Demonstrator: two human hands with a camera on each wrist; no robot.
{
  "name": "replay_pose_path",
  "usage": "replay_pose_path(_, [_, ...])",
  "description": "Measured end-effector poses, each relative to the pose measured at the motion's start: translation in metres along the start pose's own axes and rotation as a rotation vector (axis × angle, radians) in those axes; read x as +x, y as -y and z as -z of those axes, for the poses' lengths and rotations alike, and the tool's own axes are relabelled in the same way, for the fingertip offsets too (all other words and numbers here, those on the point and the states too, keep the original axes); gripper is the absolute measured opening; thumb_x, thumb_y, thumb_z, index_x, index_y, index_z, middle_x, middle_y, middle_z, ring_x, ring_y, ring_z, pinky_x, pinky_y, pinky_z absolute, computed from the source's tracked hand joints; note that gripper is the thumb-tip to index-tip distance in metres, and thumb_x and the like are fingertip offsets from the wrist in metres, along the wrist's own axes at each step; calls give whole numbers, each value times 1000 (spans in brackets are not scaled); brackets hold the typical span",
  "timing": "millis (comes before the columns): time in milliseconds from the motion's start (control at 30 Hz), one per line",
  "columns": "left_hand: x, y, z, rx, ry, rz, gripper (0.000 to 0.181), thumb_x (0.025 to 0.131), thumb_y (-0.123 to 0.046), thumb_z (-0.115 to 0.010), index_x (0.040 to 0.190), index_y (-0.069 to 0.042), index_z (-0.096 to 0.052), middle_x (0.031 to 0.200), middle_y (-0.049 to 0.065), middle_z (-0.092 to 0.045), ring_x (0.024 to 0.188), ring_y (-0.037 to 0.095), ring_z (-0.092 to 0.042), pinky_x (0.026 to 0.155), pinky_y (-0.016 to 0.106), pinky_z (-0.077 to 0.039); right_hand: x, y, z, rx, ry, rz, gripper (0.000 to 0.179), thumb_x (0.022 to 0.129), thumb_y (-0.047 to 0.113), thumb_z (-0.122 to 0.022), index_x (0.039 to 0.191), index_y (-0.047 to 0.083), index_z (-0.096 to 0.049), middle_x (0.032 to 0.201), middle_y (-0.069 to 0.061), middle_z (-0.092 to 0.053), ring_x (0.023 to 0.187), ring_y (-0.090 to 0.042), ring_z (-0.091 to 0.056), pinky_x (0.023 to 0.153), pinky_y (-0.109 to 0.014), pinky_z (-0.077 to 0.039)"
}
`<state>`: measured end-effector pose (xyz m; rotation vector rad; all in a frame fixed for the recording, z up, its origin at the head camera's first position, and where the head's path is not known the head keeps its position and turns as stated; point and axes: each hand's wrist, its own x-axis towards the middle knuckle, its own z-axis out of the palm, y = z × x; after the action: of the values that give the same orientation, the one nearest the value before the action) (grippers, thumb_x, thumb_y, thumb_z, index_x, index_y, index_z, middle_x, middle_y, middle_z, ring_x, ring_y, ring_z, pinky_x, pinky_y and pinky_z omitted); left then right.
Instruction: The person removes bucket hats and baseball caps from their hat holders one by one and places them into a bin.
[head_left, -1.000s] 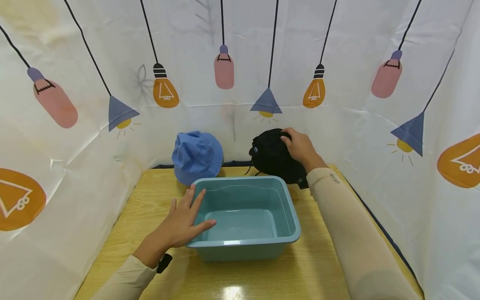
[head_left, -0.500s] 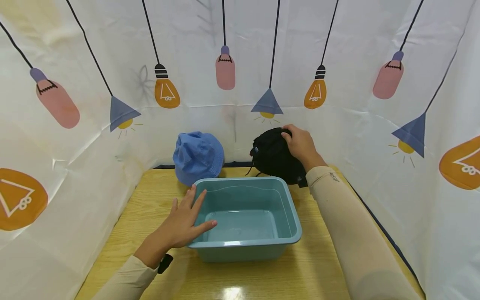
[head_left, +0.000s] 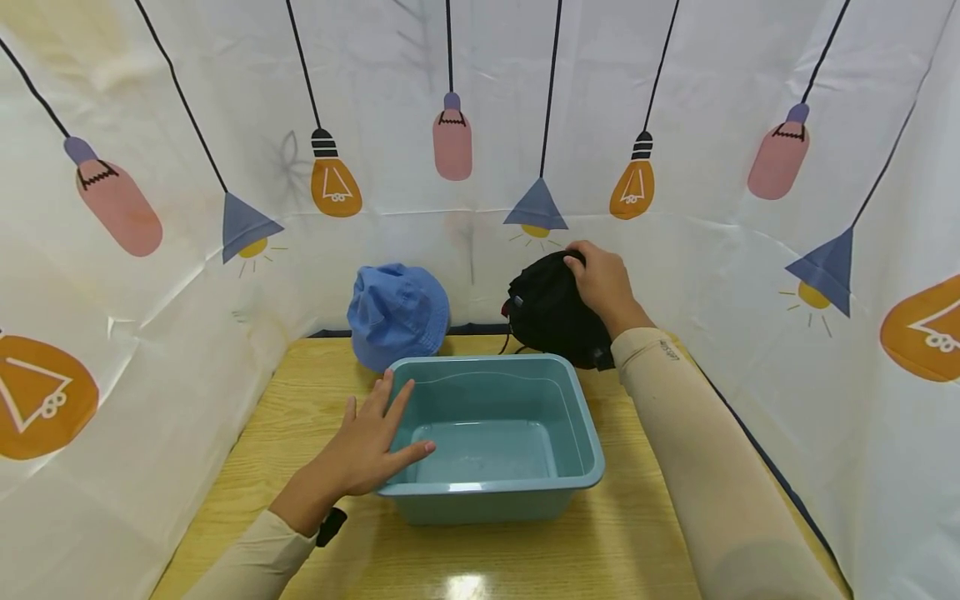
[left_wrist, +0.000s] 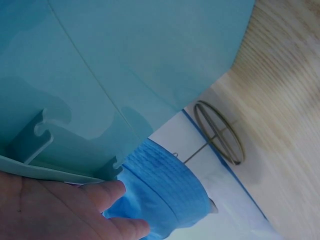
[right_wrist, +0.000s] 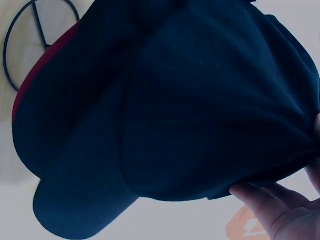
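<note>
My right hand pinches the crown of a black cap at the back right of the table. In the right wrist view the dark cap spreads wide from the fingertips, with a red edge showing at its left. My left hand lies with spread fingers over the left rim of a teal plastic basin. From below, the left wrist view shows the palm against the basin's rim. A blue hat with a stitched brim sits behind the basin's left corner.
A wire stand with a ring base holds the blue hat. Another wire ring shows beside the black cap. The wooden table is walled at the back and sides by a white curtain with printed lamps.
My right hand has risen slightly with the black cap, which is lifted and tilted a little. My left hand, the basin and the blue hat stay where they were.
</note>
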<state>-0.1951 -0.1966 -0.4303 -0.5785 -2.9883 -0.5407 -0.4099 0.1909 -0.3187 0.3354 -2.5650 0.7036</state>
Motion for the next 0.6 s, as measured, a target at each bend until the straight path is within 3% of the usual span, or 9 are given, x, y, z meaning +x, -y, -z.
replay_pose_path(600, [0, 0, 0, -7, -3, -3, 104, 93, -79, -49, 168, -16, -15, 174, 19, 0, 159, 43, -13, 117, 80, -7, 8, 13, 10, 9, -77, -8, 34, 109, 27, -56, 136, 9, -64, 135, -15, -68, 126, -42, -61, 110, -55, -45])
